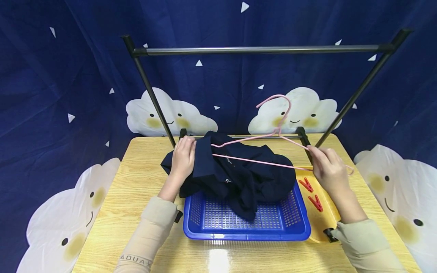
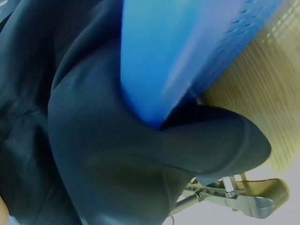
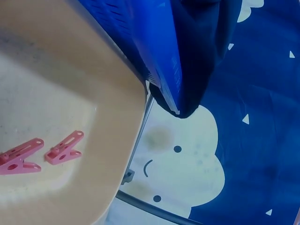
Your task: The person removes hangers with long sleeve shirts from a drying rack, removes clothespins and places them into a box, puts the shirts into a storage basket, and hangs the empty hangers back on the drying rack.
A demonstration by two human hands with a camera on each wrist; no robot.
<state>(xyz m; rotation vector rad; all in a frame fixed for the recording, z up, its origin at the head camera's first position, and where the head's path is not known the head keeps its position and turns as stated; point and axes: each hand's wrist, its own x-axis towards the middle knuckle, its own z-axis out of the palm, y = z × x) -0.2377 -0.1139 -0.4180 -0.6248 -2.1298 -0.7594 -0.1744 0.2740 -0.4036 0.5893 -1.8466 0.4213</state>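
Note:
A dark navy garment (image 1: 239, 170) with small white markings is bunched over the blue basket (image 1: 246, 237). My left hand (image 1: 183, 155) grips a folded-up band of it at the left, the thumb hidden under the cloth. In the left wrist view, the garment (image 2: 108, 140) drapes over the basket's corner (image 2: 159, 79). My right hand (image 1: 329, 167) holds the right end of a pink hanger (image 1: 256, 160), fingers curled round its wire. The hanger's left end disappears inside the garment's opening, while its hook points up and left.
Right of the basket lies a yellow tray (image 1: 322, 227) with two red clothespins (image 1: 316, 203). Behind stands a rack with a metal crossbar (image 1: 259, 50) and dark posts. A blue curtain (image 1: 218, 22) with clouds surrounds the wooden table (image 1: 143, 167).

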